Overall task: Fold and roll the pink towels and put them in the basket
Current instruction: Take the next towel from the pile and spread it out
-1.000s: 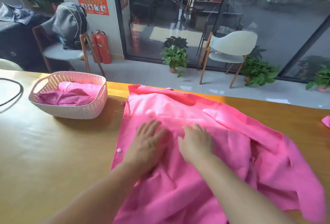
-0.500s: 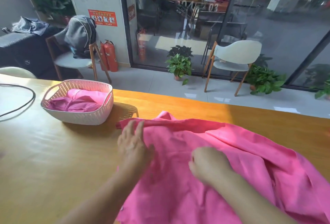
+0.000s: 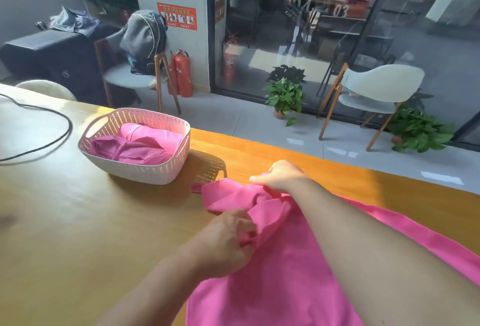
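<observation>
Currently, a pink towel (image 3: 285, 273) is lying across the near right part of the wooden table (image 3: 78, 222), its far corner bunched. The left hand (image 3: 228, 237) is pinching a fold of that bunched fabric, and the right hand (image 3: 281, 175) appears to be gripping the far edge, though blur is obscuring its fingers. Other pink towels (image 3: 145, 144) are sitting inside the white perforated basket (image 3: 145, 172), just beyond the corner.

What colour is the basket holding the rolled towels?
Pale pinkish-white perforated plastic basket, seen in the head view.
</observation>
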The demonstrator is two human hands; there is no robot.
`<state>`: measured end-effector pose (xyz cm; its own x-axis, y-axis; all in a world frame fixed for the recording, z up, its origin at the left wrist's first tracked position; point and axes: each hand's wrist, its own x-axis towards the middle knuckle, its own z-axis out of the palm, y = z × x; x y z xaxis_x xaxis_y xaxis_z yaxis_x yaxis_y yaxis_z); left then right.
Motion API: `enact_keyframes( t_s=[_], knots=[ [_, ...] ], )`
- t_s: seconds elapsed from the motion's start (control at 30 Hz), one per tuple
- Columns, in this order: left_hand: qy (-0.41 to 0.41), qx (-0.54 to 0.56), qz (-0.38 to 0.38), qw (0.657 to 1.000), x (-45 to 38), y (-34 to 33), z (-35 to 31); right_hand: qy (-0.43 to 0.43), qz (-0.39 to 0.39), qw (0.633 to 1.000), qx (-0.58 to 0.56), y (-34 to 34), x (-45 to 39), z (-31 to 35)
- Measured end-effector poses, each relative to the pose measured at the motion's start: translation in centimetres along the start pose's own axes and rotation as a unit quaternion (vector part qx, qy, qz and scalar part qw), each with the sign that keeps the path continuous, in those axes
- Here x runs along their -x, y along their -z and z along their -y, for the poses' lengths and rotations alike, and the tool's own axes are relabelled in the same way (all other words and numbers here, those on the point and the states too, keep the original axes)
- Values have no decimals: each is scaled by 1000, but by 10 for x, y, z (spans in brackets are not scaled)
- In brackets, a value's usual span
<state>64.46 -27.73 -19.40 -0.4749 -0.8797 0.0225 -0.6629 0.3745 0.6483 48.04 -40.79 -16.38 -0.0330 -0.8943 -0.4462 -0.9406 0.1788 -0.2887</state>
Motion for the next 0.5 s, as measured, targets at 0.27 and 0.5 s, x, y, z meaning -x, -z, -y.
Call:
enact_keyframes(
  t_s=[0.27,0.5],
  knots=[
    [148,110,-238,954,-16,20,26,135,3,936,-326,29,7,17],
    [191,166,-215,943,-28,18,39,152,245,920,-266,43,29,-24]
  ],
)
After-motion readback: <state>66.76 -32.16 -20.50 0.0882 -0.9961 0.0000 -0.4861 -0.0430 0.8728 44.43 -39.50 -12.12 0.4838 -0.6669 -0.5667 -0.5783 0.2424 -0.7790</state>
